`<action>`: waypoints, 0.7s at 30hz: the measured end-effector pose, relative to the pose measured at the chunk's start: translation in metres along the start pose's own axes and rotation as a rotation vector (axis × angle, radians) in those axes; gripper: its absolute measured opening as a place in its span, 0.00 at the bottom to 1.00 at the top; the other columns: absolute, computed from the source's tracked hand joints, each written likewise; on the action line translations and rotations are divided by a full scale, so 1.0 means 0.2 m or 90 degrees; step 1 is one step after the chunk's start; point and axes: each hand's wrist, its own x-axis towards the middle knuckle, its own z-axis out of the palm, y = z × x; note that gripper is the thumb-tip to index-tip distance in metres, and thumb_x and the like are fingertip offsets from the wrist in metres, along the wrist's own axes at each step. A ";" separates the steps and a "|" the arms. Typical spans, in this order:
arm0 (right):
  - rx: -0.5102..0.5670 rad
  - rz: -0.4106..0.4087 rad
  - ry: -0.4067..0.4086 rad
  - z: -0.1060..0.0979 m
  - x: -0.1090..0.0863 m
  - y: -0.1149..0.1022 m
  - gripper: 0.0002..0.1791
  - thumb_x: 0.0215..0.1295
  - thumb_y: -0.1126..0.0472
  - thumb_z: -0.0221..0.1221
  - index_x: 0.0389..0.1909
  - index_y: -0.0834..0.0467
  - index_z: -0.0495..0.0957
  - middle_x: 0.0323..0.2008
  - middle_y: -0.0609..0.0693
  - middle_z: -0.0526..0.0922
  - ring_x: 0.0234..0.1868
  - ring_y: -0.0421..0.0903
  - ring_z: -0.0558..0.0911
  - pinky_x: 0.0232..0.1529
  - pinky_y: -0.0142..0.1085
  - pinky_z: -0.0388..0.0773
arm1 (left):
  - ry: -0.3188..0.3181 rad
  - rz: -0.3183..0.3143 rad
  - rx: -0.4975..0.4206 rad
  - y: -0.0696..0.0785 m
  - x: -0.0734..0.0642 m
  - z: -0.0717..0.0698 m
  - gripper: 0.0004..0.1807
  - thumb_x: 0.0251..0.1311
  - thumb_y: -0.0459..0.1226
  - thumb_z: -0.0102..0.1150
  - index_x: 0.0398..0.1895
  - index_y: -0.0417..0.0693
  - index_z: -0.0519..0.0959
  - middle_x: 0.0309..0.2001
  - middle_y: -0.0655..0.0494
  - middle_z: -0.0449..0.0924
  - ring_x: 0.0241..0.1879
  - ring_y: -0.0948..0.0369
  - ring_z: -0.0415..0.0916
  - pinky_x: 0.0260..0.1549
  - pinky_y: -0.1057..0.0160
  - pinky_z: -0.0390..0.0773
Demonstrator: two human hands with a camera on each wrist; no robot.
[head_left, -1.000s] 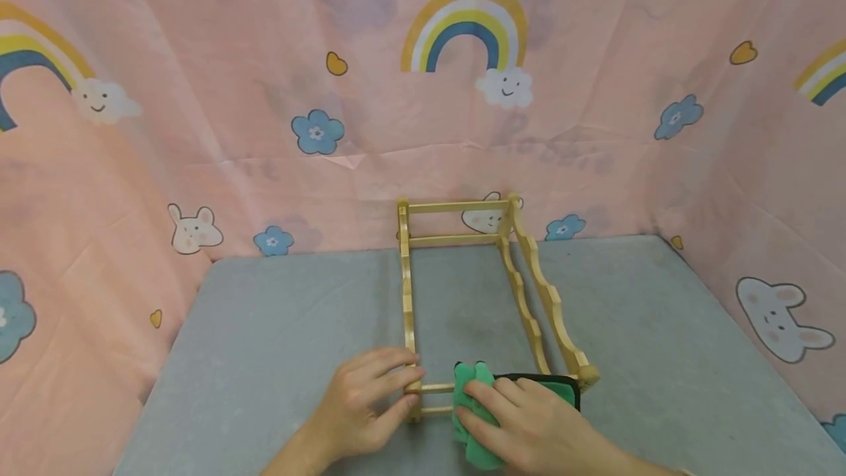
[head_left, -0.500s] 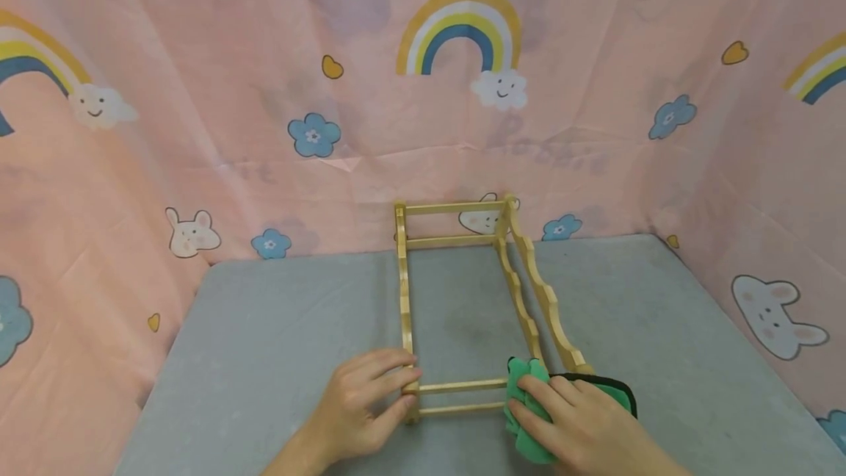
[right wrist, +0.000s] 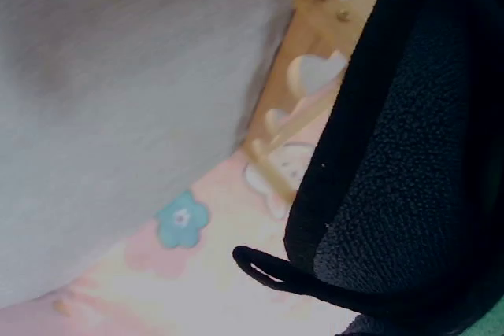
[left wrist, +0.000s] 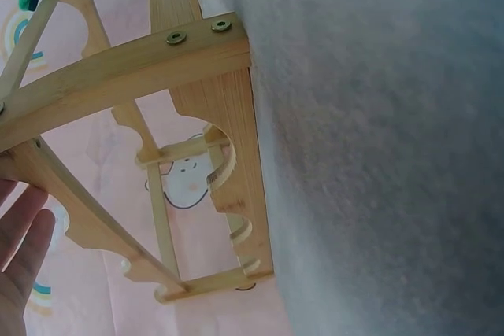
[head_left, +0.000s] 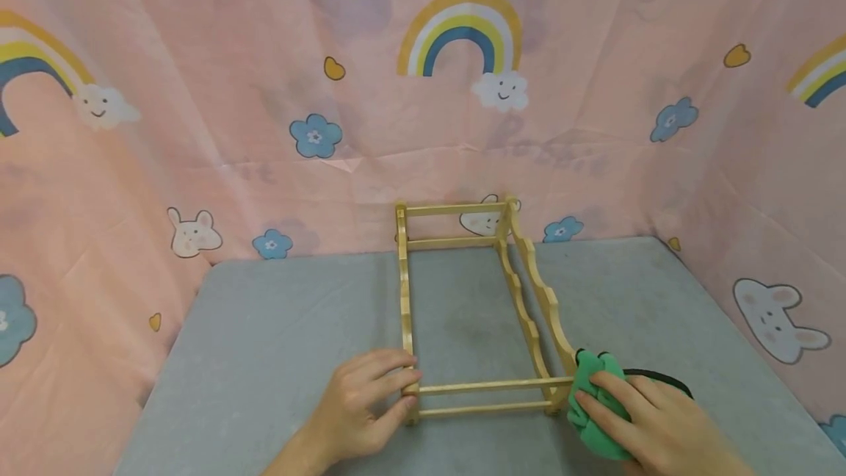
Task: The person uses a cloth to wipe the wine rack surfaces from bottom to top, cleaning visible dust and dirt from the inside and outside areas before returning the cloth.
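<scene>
A light wooden rack [head_left: 489, 386] with scalloped side rails stands on the grey table. My left hand [head_left: 360, 402] holds its near left corner, fingers over the top rail and thumb lower down. In the left wrist view, fingertips [left wrist: 31, 234] touch the scalloped rail. My right hand [head_left: 661, 424] grips a folded green cleaning cloth [head_left: 598, 410] with black edging at the rack's near right corner, covering part of that corner. A dark grey face of the cloth [right wrist: 425, 131] and its black hanging loop fill much of the right wrist view.
The grey tabletop [head_left: 284, 322] extends to both sides of the rack. Behind it hangs a pink curtain [head_left: 396, 109] printed with rainbows, flowers and rabbits, close to the rack's far end. Metal fasteners [left wrist: 198, 32] show on the rack's joint.
The right hand has slid the green cloth rightward along the near crossbar, from its middle to the right corner, uncovering the bar. The left hand and the rack have stayed in place.
</scene>
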 end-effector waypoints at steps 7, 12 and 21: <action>-0.015 0.025 0.092 0.01 -0.10 0.10 0.26 0.65 0.56 0.39 0.43 0.56 0.87 0.42 0.56 0.83 0.28 0.49 0.75 0.22 0.40 0.76 | 0.000 -0.003 0.025 0.01 0.02 0.01 0.10 0.63 0.35 0.62 0.43 0.43 0.88 0.44 0.48 0.88 0.42 0.54 0.87 0.43 0.57 0.88; -0.022 0.093 0.080 0.01 -0.12 0.14 0.28 0.73 0.49 0.39 0.44 0.57 0.88 0.44 0.57 0.84 0.30 0.51 0.78 0.21 0.42 0.79 | 0.012 -0.017 0.105 0.07 0.08 0.04 0.16 0.44 0.33 0.62 0.39 0.45 0.89 0.39 0.52 0.89 0.37 0.56 0.87 0.37 0.58 0.88; -0.016 0.134 0.048 0.03 -0.13 0.20 0.30 0.79 0.44 0.39 0.48 0.57 0.88 0.48 0.58 0.83 0.30 0.51 0.79 0.18 0.39 0.78 | 0.056 0.007 0.267 0.19 0.26 0.20 0.08 0.49 0.37 0.57 0.31 0.47 0.84 0.32 0.55 0.86 0.31 0.57 0.84 0.34 0.57 0.86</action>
